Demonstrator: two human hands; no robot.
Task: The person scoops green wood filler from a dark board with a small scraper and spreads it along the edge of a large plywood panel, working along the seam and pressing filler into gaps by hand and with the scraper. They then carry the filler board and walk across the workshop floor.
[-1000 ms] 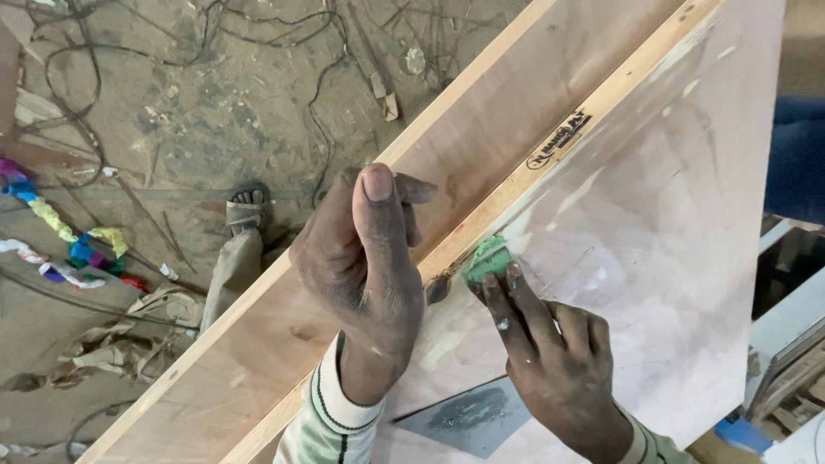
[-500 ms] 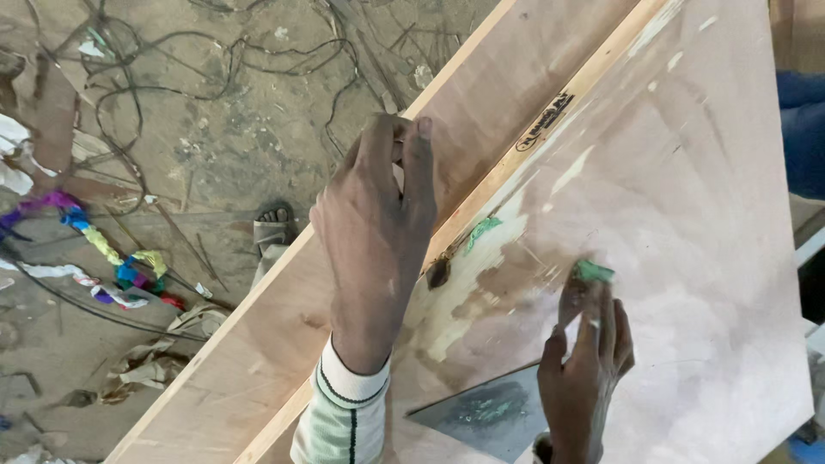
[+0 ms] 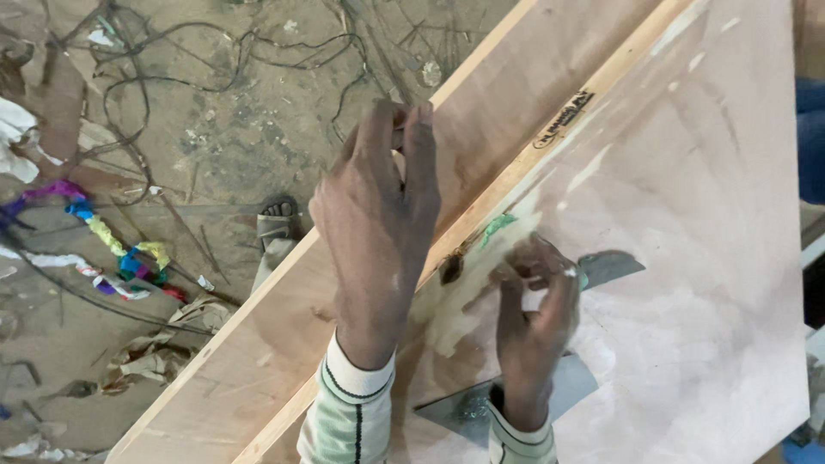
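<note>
A large pale plywood sheet (image 3: 687, 258) lies slanted before me, with a narrower wooden board (image 3: 258, 361) joined along its left edge. My left hand (image 3: 378, 232) lies palm-down on that board, fingertips hooked over its far edge. My right hand (image 3: 533, 318) pinches a small grey scraper blade (image 3: 608, 266), held flat against the sheet just right of the seam. A green filler smear (image 3: 497, 228) and a dark knot (image 3: 450, 269) sit at the seam between my hands. A grey metal plate (image 3: 473, 408) carrying filler lies under my right wrist.
Below the board's left edge is a dusty floor with tangled wires (image 3: 215, 77), a strip of bright cloth scraps (image 3: 120, 249), crumpled paper (image 3: 155, 352) and a sandalled foot (image 3: 277, 225). Something blue (image 3: 812, 137) shows at the right edge.
My right hand left the green patch at the seam, swung out to the right, then came back toward it with the blade. My left hand slid further up the side board.
</note>
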